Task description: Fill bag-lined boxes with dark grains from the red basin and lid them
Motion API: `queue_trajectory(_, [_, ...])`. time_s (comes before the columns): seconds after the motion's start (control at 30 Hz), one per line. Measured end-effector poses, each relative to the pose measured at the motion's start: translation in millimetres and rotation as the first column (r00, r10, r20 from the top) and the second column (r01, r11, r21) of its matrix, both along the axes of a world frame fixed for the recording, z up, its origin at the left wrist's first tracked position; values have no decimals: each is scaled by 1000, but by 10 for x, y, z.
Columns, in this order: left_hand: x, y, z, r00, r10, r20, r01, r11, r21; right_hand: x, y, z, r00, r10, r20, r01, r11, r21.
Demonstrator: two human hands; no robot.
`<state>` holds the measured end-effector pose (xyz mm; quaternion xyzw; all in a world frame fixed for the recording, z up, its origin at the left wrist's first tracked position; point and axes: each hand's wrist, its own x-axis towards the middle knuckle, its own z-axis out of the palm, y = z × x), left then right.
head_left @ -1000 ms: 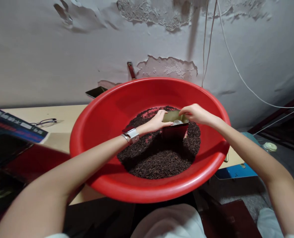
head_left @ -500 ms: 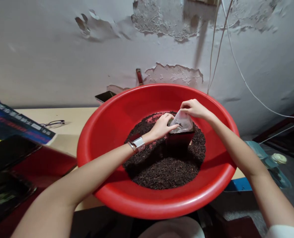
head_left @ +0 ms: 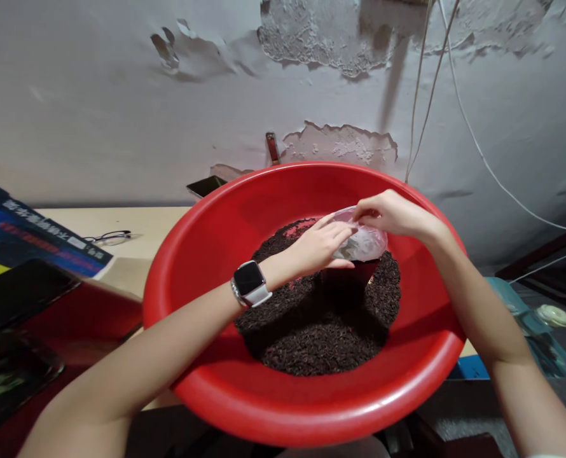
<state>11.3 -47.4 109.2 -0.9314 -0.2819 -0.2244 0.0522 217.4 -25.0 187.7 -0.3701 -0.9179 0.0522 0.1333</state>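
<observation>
Clear plastic bag [head_left: 366,240] pinched at its mouth by right hand [head_left: 392,215], flattened underneath by left hand [head_left: 322,245]. Best kept level over red basin [head_left: 207,216] of dark leaves [head_left: 321,331], above dark box [head_left: 347,275].

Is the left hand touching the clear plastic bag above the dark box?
Touching. In the head view, the left hand lies with its fingers on the clear plastic bag, with no gap visible between them; the right hand pinches its top.

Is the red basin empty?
No, the red basin holds a heap of dark loose tea leaves, and both hands work a clear plastic bag above it.
</observation>
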Motion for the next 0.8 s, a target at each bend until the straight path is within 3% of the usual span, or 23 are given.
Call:
queue_trajectory(0.1, [-24, 61, -79, 977, 90, -191, -106, 992, -72, -33, 40, -127, 914, -201, 354, 234, 971, -54])
queue_trajectory(0.2, [-111, 128, -53, 976, 119, -181, -145, 980, -138, -10, 129, -238, 801, -295, 521, 391, 917, -81])
queue_trajectory(0.37, [-174, 111, 32, 946, 292, -139, -314, 932, -183, -48, 113, -259, 759, -267, 594, 434, 888, -155])
queue_trajectory(0.5, [-186, 51, -17, 932, 304, -195, -348, 902, -255, -94, 115, -323, 776, -172, 607, 383, 893, -237])
queue_trajectory(0.6, [-200, 62, -85, 951, 280, -131, -309, 885, -348, -114, 185, -426, 769, -173, 616, 388, 892, -233])
queue_trajectory(0.7, [-207, 121, -160, 985, 173, -29, -167, 874, -457, -105, 275, -518, 772, -173, 611, 406, 874, -266])
queue_trajectory(0.8, [-201, 165, -236, 979, 199, 49, -142, 831, -538, -10, 331, -595, 846, -152, 512, 389, 832, -395])
